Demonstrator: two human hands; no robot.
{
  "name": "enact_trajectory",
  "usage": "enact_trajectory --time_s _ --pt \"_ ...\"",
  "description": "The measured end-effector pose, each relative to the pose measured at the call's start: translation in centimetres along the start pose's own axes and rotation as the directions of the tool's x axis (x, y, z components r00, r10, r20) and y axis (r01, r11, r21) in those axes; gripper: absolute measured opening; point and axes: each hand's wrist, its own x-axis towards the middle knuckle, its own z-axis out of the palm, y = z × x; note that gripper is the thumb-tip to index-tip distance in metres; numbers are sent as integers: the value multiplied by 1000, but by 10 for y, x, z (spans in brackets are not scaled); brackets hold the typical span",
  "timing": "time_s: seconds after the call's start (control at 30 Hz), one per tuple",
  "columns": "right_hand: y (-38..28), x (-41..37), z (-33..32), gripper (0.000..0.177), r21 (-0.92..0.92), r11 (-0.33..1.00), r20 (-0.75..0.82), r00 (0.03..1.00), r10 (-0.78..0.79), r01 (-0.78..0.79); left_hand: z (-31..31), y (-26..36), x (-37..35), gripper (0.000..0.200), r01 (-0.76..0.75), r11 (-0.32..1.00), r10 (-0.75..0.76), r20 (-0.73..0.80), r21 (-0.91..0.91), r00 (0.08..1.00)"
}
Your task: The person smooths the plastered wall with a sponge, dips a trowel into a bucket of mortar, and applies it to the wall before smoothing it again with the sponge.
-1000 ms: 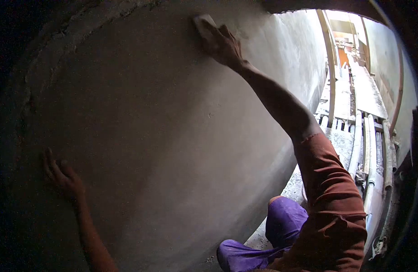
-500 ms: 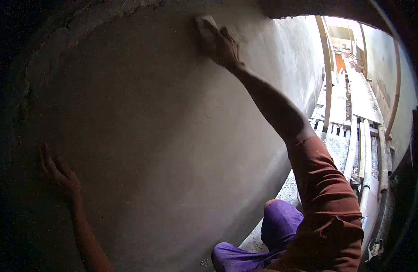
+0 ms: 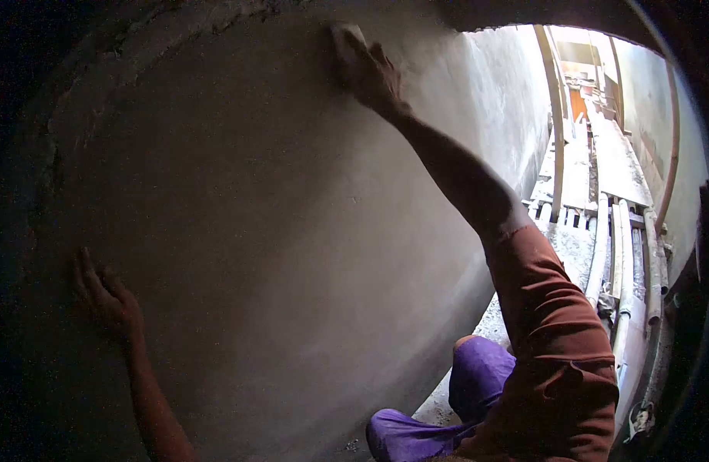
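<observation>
A grey plastered wall [image 3: 277,231] fills most of the view, dark on the left and lit toward the right. High on it, my right hand [image 3: 374,77] is closed over a small pale pad [image 3: 353,32] pressed to the plaster. Only the pad's light edge shows past my fingers, so its exact kind is hidden. Lower down at the left, my left hand [image 3: 108,300] rests in shadow against the same wall. Its fingers are stretched out and nothing shows in it.
A narrow passage runs off at the right, with pale boards [image 3: 616,158] and several poles [image 3: 598,250] along it. An upright wooden post [image 3: 558,131] stands beside the wall. My bent knees in purple cloth [image 3: 481,377] are below. A second wall [image 3: 651,115] bounds the passage.
My right hand and the pad have shifted very slightly left. The left hand appears a little farther right and lower, while the whole view has moved slightly.
</observation>
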Motion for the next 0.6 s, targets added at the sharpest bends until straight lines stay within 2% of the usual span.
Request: enact_trajectory --time_s 0.07,0.1,0.17,0.2,0.27,0.3,0.37,0.4,0.47,0.53,0.6 --pt "4 34 32 71 -29 993 -168 979 -119 116 6 -4 -2 48 25 1000 -25 19 9 1000" --pt "-12 32 26 71 -28 993 -164 980 -116 113 -3 2 4 47 -26 999 26 -14 -26 1000" --pt "-44 17 7 68 -111 987 -110 986 -128 116 -1 0 3 47 -79 995 76 -47 -62 996" --pt "-44 -8 4 68 -110 988 -109 986 -124 112 6 -8 -3 47 -54 999 53 -26 -3 998" --pt "-37 -52 -11 75 17 985 -12 986 -169 169 11 -12 -2 47 -33 998 34 -24 62 999" --pt "-29 -65 -18 75 21 986 -19 986 -165 165 4 -4 0 47 2 998 -3 16 58 1000" --pt "-16 -78 -27 76 19 1000 200 980 -3 -1 -6 6 5 48 31 998 -33 46 60 998" --pt "-16 -68 -23 76 24 1000 190 982 1 -5 -10 8 6 48 -12 996 10 19 87 1000" --pt "-16 -32 -2 74 -40 988 57 987 149 -147 -14 10 11 47 -64 990 66 -6 124 998" --pt "-32 10 16 65 -8 998 -183 981 60 -62 -17 15 12 48 -42 998 42 6 -44 999" --pt "-44 33 54 67 -88 996 -285 958 -34 9 -16 16 9 48 -24 999 25 8 -44 1000"
